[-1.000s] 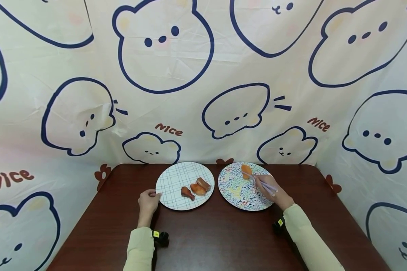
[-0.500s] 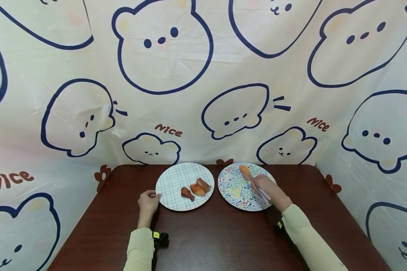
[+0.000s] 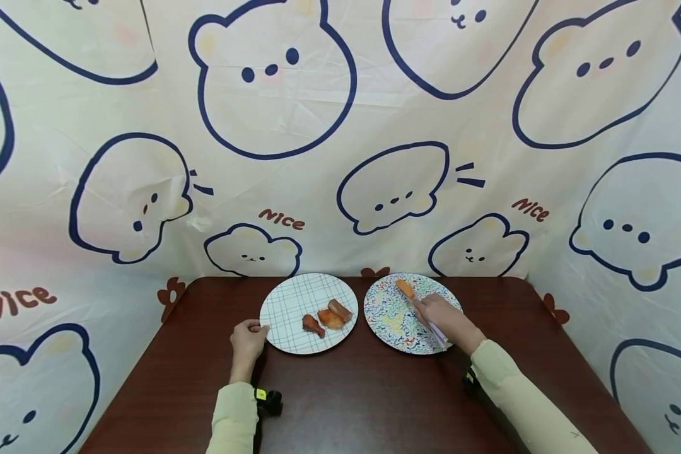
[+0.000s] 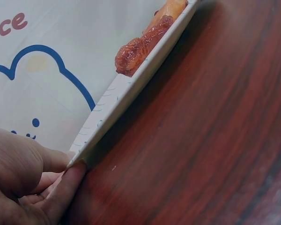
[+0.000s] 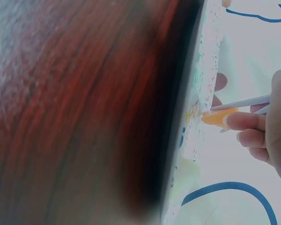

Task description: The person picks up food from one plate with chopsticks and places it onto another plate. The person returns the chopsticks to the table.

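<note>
— On the dark-brown table [image 3: 340, 403]?
— A round, colour-squiggled white plate [image 3: 387, 315]; left of it, a round, white, grid-lined plate [image 3: 288, 315], rim pinched by the left hand [image 3: 247, 342]
— Right hand [image 3: 449, 320]?
— Over the squiggled plate, fingers curled round pale-purple chopsticks [image 5: 246, 102], orange food piece [image 3: 405, 289] at their tips

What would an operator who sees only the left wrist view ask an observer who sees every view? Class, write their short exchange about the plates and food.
Operator: I see the left hand gripping the edge of a plate. Is there another?
Observer: Yes, a speckled plate to its right.
Operator: What does the right hand hold?
Observer: Chopsticks, their tips at an orange piece of food.
</note>
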Tool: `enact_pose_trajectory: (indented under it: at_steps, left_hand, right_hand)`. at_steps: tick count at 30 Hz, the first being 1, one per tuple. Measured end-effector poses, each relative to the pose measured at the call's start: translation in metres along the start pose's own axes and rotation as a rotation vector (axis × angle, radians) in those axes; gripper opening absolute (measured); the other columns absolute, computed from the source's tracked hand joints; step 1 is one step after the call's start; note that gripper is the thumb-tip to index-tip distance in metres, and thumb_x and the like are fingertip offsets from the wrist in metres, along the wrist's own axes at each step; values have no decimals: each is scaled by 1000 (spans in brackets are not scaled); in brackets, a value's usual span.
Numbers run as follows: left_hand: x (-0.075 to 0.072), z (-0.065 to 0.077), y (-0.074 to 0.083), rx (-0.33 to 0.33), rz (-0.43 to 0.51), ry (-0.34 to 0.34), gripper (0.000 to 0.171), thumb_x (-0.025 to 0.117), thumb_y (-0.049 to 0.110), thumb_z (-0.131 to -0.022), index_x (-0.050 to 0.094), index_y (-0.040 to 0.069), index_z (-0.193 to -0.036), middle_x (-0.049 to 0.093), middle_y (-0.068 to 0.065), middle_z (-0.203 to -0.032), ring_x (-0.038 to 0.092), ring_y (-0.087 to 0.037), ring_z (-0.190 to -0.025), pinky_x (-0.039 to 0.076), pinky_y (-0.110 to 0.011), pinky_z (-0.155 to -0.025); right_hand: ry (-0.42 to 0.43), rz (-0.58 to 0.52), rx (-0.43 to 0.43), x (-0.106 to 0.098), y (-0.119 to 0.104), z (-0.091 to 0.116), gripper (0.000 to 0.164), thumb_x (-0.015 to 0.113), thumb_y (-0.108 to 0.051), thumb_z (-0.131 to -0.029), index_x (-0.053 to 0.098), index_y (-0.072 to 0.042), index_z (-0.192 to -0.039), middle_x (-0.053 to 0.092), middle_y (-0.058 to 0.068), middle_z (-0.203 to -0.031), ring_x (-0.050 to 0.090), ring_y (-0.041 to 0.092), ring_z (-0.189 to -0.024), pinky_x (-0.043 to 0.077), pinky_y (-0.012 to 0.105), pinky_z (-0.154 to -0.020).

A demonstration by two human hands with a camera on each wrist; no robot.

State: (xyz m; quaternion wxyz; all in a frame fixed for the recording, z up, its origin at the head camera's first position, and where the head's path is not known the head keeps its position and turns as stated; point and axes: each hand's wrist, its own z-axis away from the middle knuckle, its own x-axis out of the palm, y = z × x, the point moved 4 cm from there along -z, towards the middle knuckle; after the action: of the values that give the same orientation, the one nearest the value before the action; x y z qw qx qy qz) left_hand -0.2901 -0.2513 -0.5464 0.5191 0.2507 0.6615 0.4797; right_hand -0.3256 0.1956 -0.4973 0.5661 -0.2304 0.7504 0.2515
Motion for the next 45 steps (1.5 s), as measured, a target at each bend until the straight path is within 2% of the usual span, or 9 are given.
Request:
enact_pose_trajectory:
  at_steps: [10,18,25,32,45]
  left_hand:
    - [0,-1,0,-2,-2,3,32,64,12,-98,64,-11,-120,64,-27,-106,62,-41,-96,53,-48,-76]
    - [0,0,0,-5,-2,1,32,64,12,-98,64,-11,-120,64,-27,-106,63,-40,-93,53,-46,-74]
    - [0,1,1,-8,-8,-3,32,64,12,-99,64,-11,-121,64,-27,-108,62,-41,-97,53,-47,-76]
    - [0,1,0,-18,-1,-4,33,64,12,-99,63,-11,-122,63,-28,-109,62,-41,-97,53,-45,-75]
    - [-1,3,1,-6,7,-17,34,63,12,-99,62,-12,-123,62,-27,-108,61,-41,-98,53,-46,-75]
  right_hand:
    - [-38,72,-86,-5,-3,1,33,57,-12,-103,65,5,-130,73,16,-110,68,27,-101,53,43,-96]
    - [-77,95,-112,-8,-3,-2,36,59,-15,-103,63,6,-132,72,16,-112,67,28,-103,52,44,-96]
    - [-60,83,-117,-11,-5,-4,36,57,-16,-104,63,6,-131,72,16,-112,66,28,-104,52,43,-97]
    - [-17,93,-150,-17,-13,-7,33,61,-15,-102,66,5,-128,73,14,-111,67,26,-103,53,42,-96]
    - [-64,69,-109,-14,-18,-7,35,57,-17,-104,64,3,-132,73,11,-108,66,24,-102,54,41,-96]
